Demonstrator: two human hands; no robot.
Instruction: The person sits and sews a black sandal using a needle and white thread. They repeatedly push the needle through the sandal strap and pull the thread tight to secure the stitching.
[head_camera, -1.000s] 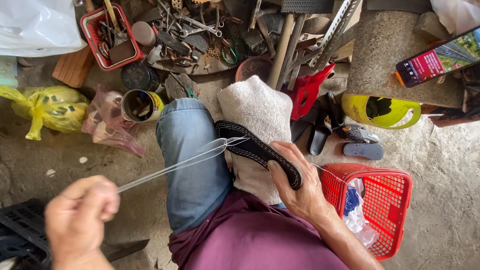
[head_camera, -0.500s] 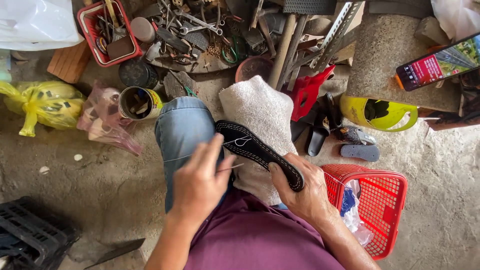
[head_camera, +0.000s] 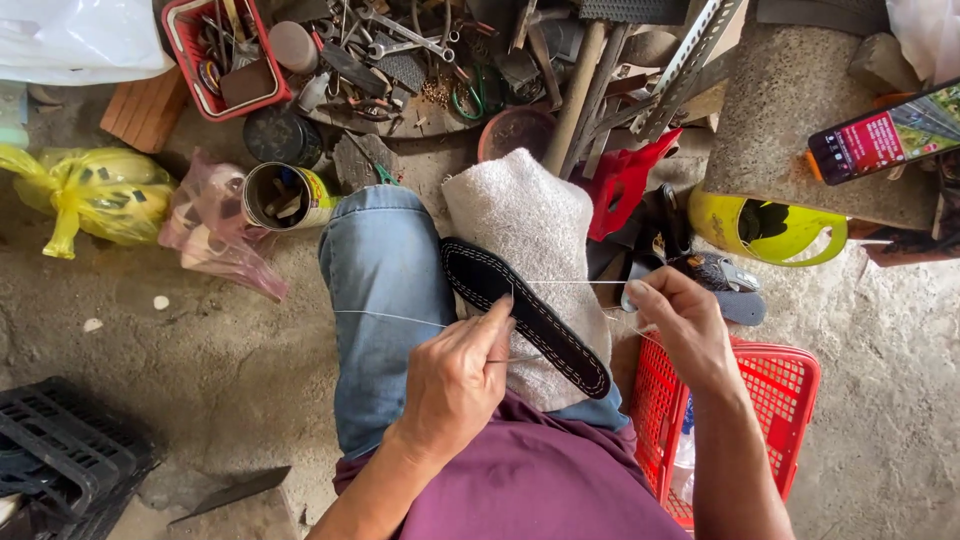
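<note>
A black shoe sole (head_camera: 530, 315) with white stitching along its rim lies on a pale towel (head_camera: 525, 215) over my right knee. My left hand (head_camera: 458, 385) rests at the sole's near edge, fingers pinched on a thin needle (head_camera: 515, 359) and the white thread (head_camera: 385, 318). My right hand (head_camera: 685, 325) is off the sole to the right, fingers closed on the thread that runs taut from the sole's upper edge. My left leg in blue jeans (head_camera: 385, 290) lies beside the towel.
A red basket (head_camera: 775, 400) stands by my right hip. A tin can (head_camera: 285, 195), yellow bag (head_camera: 95, 195) and pink bag (head_camera: 215, 235) lie left. Tools fill a red tray (head_camera: 225, 55) ahead. A black crate (head_camera: 60, 455) sits lower left; a yellow container (head_camera: 765, 230) right.
My left hand came in from far left, where it had pulled the thread out, back to the sole. My right hand let go of the sole's heel end and moved right, pulling thread.
</note>
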